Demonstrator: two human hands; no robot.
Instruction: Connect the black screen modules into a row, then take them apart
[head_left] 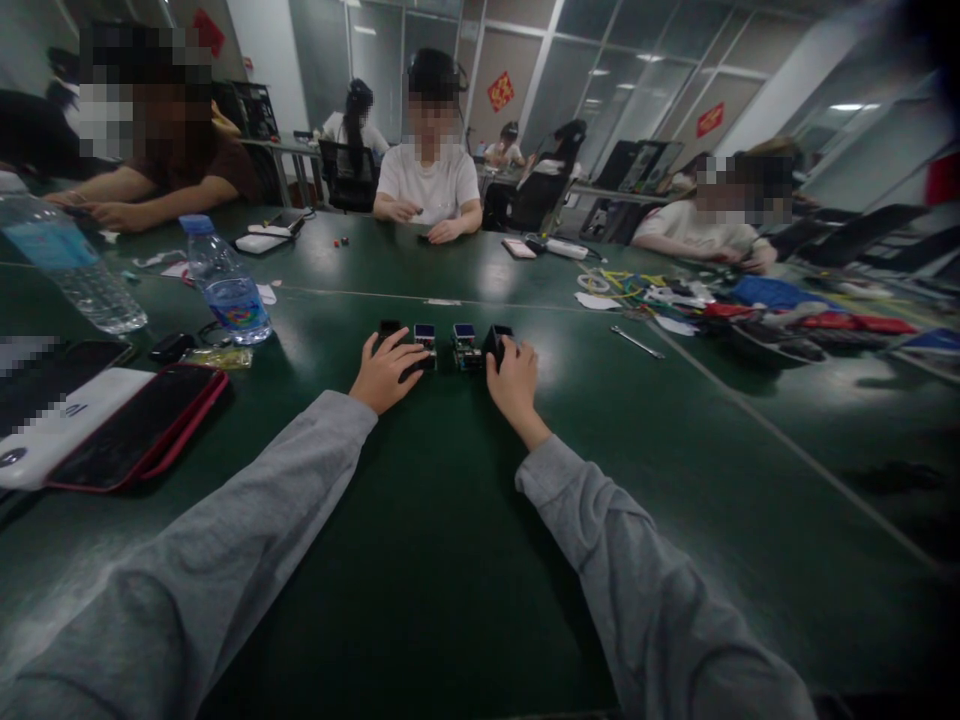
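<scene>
My left hand (386,373) reaches over the table with its fingers spread, touching or just above a small dark module with a bluish top (424,333). A black piece (389,327) shows just behind those fingers. My right hand (516,378) is closed round a small black box (497,341), thumb on its near side. Between the hands stands another small module with a bluish top (464,333), circuit-like parts showing on its front. What lies under my left palm is hidden.
Left of my hands stand two water bottles (232,290) and phones (142,425). A wrench (637,342) lies to the right, before a heap of cables and tools (757,305). Across the green table (420,540) sits a person in white (427,185), with others at both sides.
</scene>
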